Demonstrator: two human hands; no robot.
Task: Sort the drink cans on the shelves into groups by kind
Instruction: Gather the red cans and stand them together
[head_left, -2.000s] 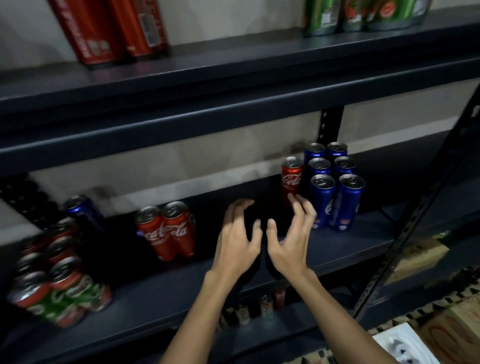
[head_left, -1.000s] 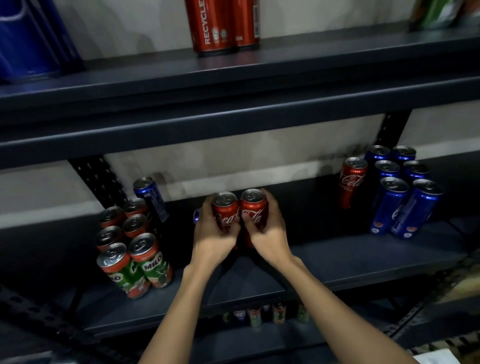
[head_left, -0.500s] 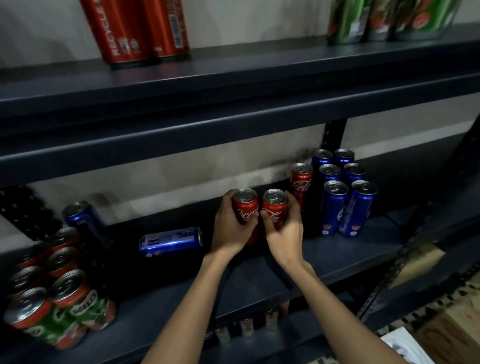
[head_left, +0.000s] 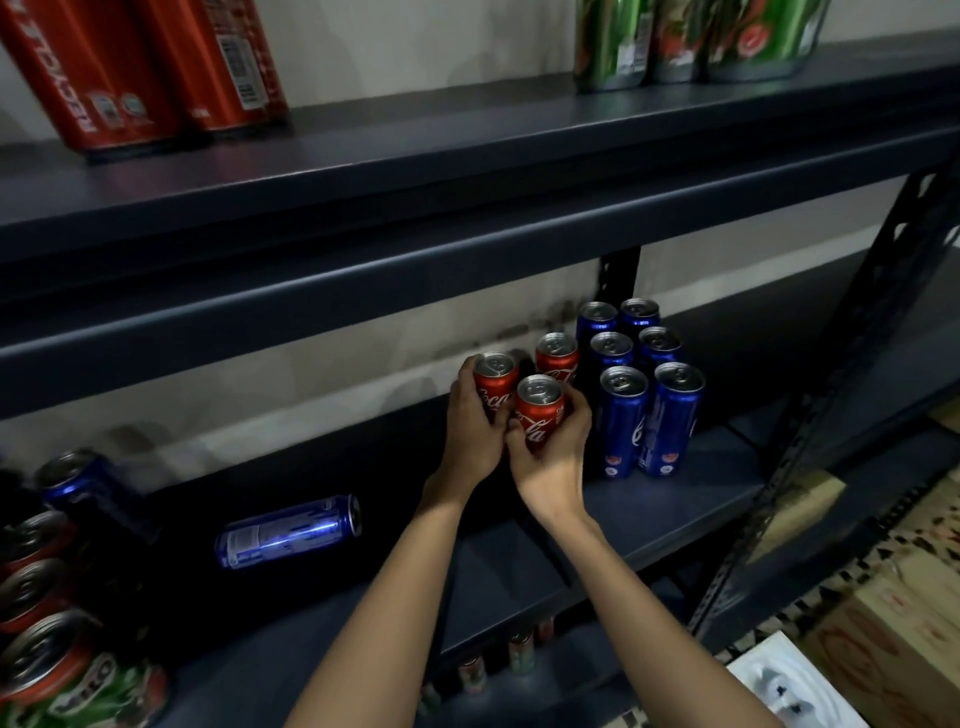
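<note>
On the middle shelf (head_left: 675, 512) my left hand (head_left: 470, 431) grips one red cola can (head_left: 493, 379) and my right hand (head_left: 553, 452) grips a second red cola can (head_left: 540, 410). Both cans stand upright, side by side. Just behind them stands a third red cola can (head_left: 557, 356). To its right is a block of several blue cans (head_left: 623, 415), upright and close together. One blue can (head_left: 288, 532) lies on its side on the shelf to the left. Another blue can (head_left: 72, 478) stands tilted at the far left.
Green and red Milo cans (head_left: 67, 670) crowd the shelf's left end. The upper shelf (head_left: 467, 156) carries tall red cans (head_left: 140, 67) and green cans (head_left: 691, 36). A dark upright post (head_left: 857, 364) slants at the right. Small cans show on a lower shelf; boxes lie on the floor.
Both hands went left, took hold of the two red cola cans and carried them right, up to the third red can beside the blue block. A blue can now lies toppled at the left.
</note>
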